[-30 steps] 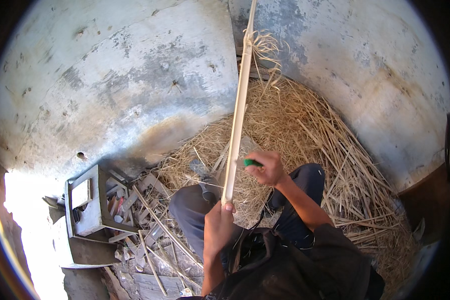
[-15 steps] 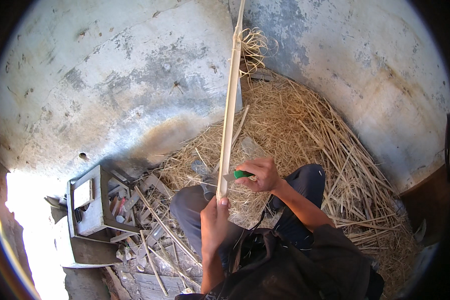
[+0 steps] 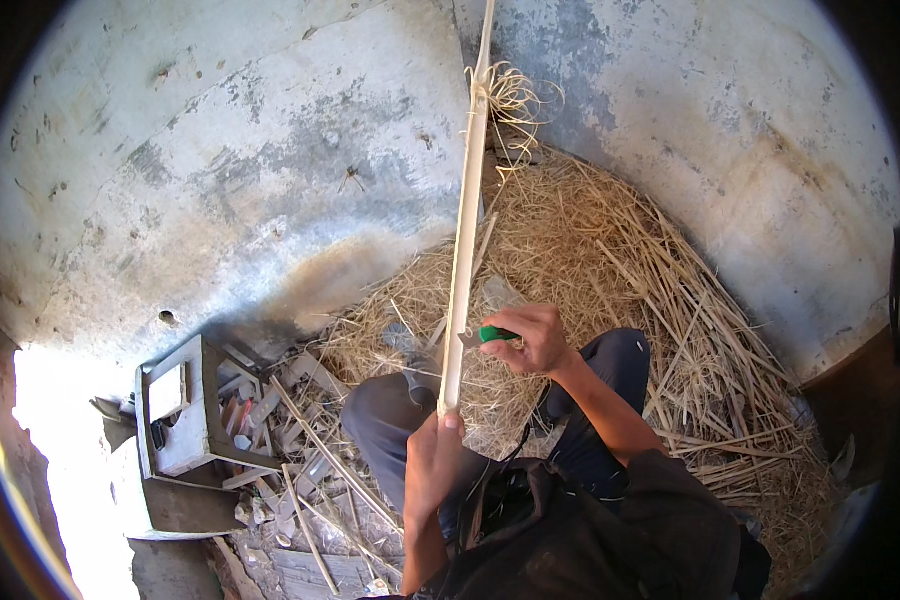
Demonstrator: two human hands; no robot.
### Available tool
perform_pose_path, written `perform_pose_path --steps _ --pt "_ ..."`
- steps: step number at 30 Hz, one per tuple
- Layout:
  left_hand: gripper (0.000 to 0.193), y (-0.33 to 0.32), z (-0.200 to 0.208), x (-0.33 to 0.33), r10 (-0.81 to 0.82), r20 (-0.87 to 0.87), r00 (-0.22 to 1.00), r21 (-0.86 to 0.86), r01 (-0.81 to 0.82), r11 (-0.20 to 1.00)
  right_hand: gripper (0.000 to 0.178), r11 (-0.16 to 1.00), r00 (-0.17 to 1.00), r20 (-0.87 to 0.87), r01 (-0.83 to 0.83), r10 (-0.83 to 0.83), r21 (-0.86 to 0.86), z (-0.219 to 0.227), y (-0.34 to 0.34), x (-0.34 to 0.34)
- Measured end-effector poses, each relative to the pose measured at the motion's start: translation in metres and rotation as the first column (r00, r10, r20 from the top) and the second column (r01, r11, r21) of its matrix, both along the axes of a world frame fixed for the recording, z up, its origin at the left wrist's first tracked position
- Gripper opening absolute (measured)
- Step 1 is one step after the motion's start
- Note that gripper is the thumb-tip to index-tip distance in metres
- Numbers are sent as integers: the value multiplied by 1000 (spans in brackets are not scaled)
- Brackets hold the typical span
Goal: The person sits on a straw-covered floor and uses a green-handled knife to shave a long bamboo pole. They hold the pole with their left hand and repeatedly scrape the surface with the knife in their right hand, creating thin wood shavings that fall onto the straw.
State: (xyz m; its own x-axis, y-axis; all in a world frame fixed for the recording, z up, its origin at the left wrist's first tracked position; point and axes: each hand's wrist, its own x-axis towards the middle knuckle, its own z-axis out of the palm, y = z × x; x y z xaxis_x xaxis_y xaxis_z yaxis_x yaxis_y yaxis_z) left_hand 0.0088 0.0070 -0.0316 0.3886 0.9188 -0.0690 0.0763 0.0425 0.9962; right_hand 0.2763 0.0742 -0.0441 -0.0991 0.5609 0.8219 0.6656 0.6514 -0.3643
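Observation:
A long, pale split bamboo strip, hollow side showing, rises from between my knees toward the top of the view. My left hand is closed round its lower end, the thumb lying on the strip. In my right hand is a knife with a green handle, its short blade against the right edge of the bamboo. Thin curled shavings hang from the strip far up, near a node.
Straw-like bamboo shavings cover the floor ahead, with long loose strips heaped on the right. At left stands a worn wooden box frame among scraps. Weathered walls meet in the corner behind the bamboo's upper part.
My right hand and the knife have shifted slightly up and right along the strip. My left hand has come down a little, and the bamboo leans slightly further right.

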Motion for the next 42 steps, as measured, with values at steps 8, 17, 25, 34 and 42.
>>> perform_pose_path --steps 8,17,25,34,42 --pt "39 -9 -9 -13 -31 13 999 -4 32 999 32 998 998 -44 47 -49 -46 -7 4 5" --pt "39 -22 -6 -21 -40 31 999 -143 44 989 30 996 997 -4 82 -82 -28 -1 7 14" --pt "38 -37 -11 -38 -99 -48 994 -160 91 983 50 977 961 -180 198 -210 -83 0 20 41" --pt "37 -66 -30 -77 -208 33 978 -406 203 891 51 913 822 -421 266 -383 -310 -5 30 85" --pt "39 -50 -35 -72 -192 -10 981 -284 181 942 40 968 807 -584 -74 -83 -240 -17 27 49"
